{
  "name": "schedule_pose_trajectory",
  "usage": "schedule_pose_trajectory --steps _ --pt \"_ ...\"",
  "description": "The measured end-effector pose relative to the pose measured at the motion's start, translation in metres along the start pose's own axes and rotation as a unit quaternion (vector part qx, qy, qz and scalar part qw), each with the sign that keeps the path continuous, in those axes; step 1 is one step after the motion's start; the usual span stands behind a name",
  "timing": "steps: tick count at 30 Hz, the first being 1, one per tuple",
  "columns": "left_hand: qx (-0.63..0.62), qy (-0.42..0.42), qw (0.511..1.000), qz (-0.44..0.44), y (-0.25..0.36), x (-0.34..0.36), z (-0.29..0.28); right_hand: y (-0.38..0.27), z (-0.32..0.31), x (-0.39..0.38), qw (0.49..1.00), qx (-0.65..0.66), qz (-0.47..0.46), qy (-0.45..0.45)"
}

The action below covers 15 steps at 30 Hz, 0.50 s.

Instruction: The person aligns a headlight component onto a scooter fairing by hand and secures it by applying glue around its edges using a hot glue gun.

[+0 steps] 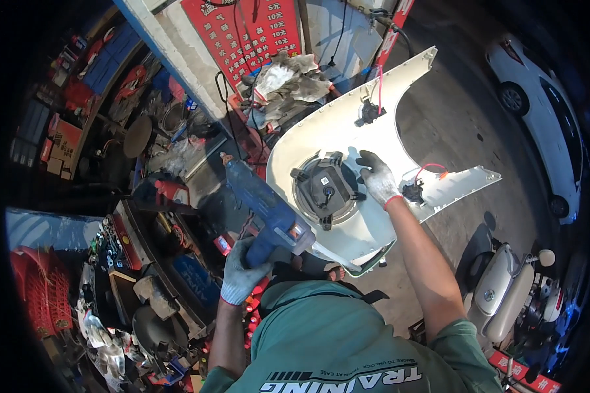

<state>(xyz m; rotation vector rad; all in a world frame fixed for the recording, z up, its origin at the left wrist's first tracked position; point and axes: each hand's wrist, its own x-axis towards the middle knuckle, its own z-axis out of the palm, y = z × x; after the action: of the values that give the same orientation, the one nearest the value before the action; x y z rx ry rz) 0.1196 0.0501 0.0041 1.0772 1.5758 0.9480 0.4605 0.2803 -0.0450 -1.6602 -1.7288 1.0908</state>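
My left hand [244,270], in a pale grey work glove, is closed around the handle of a blue hot glue gun [265,206]. The gun's metal nozzle points up and to the left, and a whitish glue stick [337,257] juts from its rear. Right of it lies a large cream plastic scooter panel [380,141], inner side up. A round headlight [328,187] with a black back is set into the panel. Beside the headlight, my gloved right hand [379,177] rests on the panel, fingers apart. Two black lamp sockets [371,112] with red-pink wires sit farther out.
A pile of worn gloves [285,85] lies beyond the panel, below a red sign board [246,33]. Cluttered tool shelves [157,262] stand on the left, with a red basket [42,288]. A cream scooter [501,288] and a white car [537,105] are on the right.
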Motion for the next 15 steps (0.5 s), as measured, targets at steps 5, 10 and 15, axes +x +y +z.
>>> schedule_pose_trajectory --steps 5,10,15 --pt "-0.046 0.003 0.998 -0.041 0.042 -0.011 0.002 -0.053 -0.027 -0.048 0.969 0.211 0.018 -0.124" --pt "-0.074 0.000 0.997 -0.005 0.080 -0.018 0.028 -0.050 -0.046 -0.108 0.929 0.319 0.048 -0.181" --pt "-0.060 -0.024 0.998 0.024 0.093 -0.027 0.063 -0.041 -0.030 -0.172 0.920 0.368 0.010 -0.133"
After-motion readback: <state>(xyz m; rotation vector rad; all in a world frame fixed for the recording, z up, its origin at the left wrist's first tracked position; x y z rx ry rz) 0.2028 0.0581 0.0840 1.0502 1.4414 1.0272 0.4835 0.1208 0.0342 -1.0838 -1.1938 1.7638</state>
